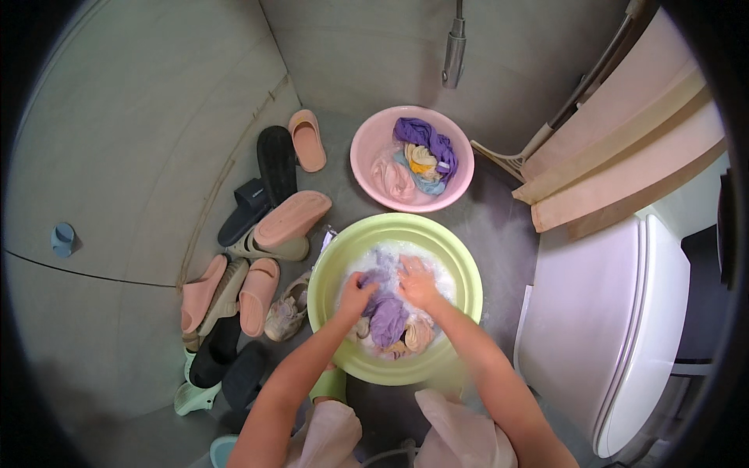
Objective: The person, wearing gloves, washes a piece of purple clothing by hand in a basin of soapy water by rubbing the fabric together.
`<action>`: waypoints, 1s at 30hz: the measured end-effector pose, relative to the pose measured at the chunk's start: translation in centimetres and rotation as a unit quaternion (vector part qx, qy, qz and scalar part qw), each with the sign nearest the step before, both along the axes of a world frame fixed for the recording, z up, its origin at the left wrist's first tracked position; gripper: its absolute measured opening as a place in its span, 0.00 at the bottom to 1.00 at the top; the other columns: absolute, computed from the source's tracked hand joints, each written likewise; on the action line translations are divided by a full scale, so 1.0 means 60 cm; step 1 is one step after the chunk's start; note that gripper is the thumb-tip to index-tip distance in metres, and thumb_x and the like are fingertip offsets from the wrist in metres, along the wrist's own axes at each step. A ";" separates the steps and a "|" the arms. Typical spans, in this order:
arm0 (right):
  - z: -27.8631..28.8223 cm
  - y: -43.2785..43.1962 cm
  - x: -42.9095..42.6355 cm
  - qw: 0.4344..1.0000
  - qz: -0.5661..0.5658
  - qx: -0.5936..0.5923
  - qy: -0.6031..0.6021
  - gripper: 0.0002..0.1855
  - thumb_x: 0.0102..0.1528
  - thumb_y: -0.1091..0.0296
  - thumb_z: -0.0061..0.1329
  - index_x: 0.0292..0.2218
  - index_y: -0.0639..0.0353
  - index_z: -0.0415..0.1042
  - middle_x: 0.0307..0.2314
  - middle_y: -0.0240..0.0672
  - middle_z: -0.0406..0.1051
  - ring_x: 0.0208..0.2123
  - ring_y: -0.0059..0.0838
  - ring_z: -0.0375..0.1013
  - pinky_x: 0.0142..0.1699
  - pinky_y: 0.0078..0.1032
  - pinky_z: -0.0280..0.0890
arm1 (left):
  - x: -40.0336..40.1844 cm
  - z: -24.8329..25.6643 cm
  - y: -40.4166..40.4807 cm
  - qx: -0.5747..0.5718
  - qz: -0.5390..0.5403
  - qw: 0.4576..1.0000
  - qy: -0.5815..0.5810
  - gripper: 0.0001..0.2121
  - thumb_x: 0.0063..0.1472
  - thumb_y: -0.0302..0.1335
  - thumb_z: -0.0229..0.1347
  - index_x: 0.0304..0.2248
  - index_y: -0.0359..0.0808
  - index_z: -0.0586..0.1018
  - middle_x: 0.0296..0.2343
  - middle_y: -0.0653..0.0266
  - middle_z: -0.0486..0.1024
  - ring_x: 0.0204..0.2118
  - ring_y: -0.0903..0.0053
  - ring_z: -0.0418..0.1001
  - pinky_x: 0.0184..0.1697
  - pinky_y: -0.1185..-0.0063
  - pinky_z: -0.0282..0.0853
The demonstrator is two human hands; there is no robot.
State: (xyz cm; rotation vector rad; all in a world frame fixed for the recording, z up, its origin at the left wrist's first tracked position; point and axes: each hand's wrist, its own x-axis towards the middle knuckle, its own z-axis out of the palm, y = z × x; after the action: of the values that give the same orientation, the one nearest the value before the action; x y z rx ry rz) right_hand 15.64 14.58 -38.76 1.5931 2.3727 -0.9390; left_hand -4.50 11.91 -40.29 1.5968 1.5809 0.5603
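Note:
A light green plastic basin (473,292) with sudsy water stands on the floor before me. In it lie a wet purple cloth (389,322) and peach and multicoloured cloths (419,334). My left hand (358,295) grips the upper left part of the purple cloth between thumb and fingers. To its right, my right hand (416,282) lies in the suds with its fingers spread; its fingertips are partly under foam. Just beyond stands a pink basin (363,169) holding a twisted dark purple cloth (433,140), a pale pink cloth (393,180), and blue and yellow cloths.
Several slippers and clogs (259,298) lie along the wall at left. A white toilet (579,327) stands at right under hanging pink-beige cloth (626,140). A long-handled floor tool (541,137) leans by the wall. A metal shower fitting (454,55) hangs at the top.

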 end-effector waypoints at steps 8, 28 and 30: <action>0.016 0.010 -0.005 0.968 -0.108 0.201 0.106 0.19 0.52 0.59 0.46 0.47 0.46 0.68 0.47 0.48 0.61 0.48 0.48 0.61 0.52 0.44 0.57 | 0.022 0.002 -0.005 -0.262 0.322 0.809 -0.415 0.21 0.51 0.21 0.47 0.48 0.37 0.68 0.38 0.61 0.71 0.40 0.72 0.70 0.42 0.74 0.68; 0.064 0.026 -0.038 0.940 -0.249 0.224 0.068 0.20 0.54 0.53 0.45 0.46 0.53 0.67 0.50 0.44 0.61 0.46 0.48 0.65 0.40 0.40 0.66 | 0.003 0.059 0.029 -0.134 0.158 0.949 -0.238 0.18 0.63 0.37 0.45 0.48 0.36 0.70 0.47 0.51 0.68 0.47 0.62 0.69 0.50 0.67 0.63; 0.047 -0.015 -0.024 0.946 -0.143 0.291 0.020 0.24 0.54 0.50 0.45 0.48 0.51 0.66 0.51 0.44 0.60 0.47 0.48 0.64 0.43 0.40 0.65 | 0.015 0.063 0.019 0.135 -0.006 0.976 0.169 0.19 0.58 0.32 0.50 0.49 0.38 0.69 0.51 0.46 0.61 0.48 0.52 0.64 0.49 0.64 0.62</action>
State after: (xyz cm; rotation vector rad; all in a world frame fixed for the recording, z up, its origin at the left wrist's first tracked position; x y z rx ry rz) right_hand 14.19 13.71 -35.97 2.1792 2.6508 -0.2964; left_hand -3.58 13.03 -36.52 1.9884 1.7997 0.5340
